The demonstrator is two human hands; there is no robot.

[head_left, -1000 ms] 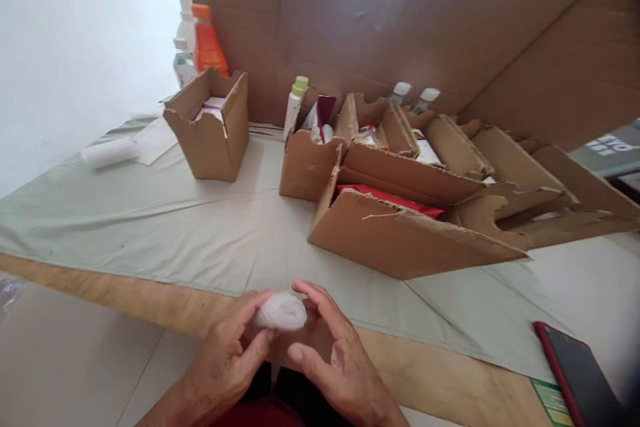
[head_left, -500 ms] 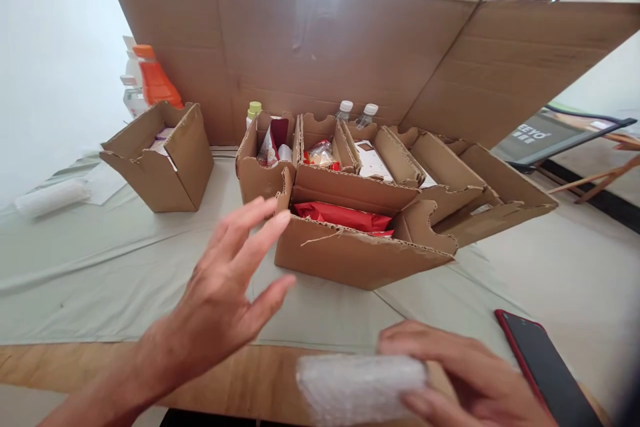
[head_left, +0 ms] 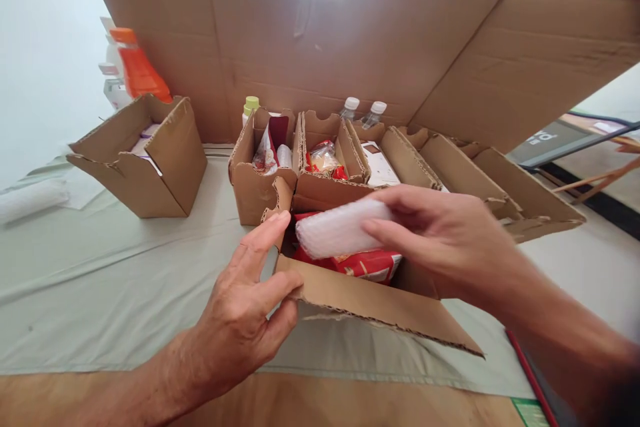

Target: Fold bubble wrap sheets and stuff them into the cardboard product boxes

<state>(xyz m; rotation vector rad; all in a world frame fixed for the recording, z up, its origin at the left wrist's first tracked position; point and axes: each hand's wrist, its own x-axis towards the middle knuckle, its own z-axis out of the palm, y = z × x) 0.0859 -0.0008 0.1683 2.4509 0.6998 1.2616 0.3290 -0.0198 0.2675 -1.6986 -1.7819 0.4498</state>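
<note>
My right hand [head_left: 430, 230] grips a white bubble-wrapped roll [head_left: 340, 227] by its right end. The roll is over the opening of the front cardboard box [head_left: 360, 293], above a red packet [head_left: 370, 265] lying inside. My left hand [head_left: 250, 293] is closed on the same box at its front left corner, its thumb pressing the front panel and its fingertips near the left wall. That front panel leans outward, toward me. What the roll contains is hidden by the wrap.
Several open cardboard boxes stand behind, one holding a clear packet [head_left: 325, 159]. Another box [head_left: 165, 177] stands at left beside a bubble-wrap roll [head_left: 33, 201]. A tall cardboard sheet [head_left: 360, 40] rises behind, with an orange bottle [head_left: 143, 70] at left. A phone's red edge [head_left: 530, 373] shows at right.
My right hand has carried the bubble-wrapped roll up from the table's near edge to over the front box. My left hand has taken hold of that box, and its front panel now tilts outward.
</note>
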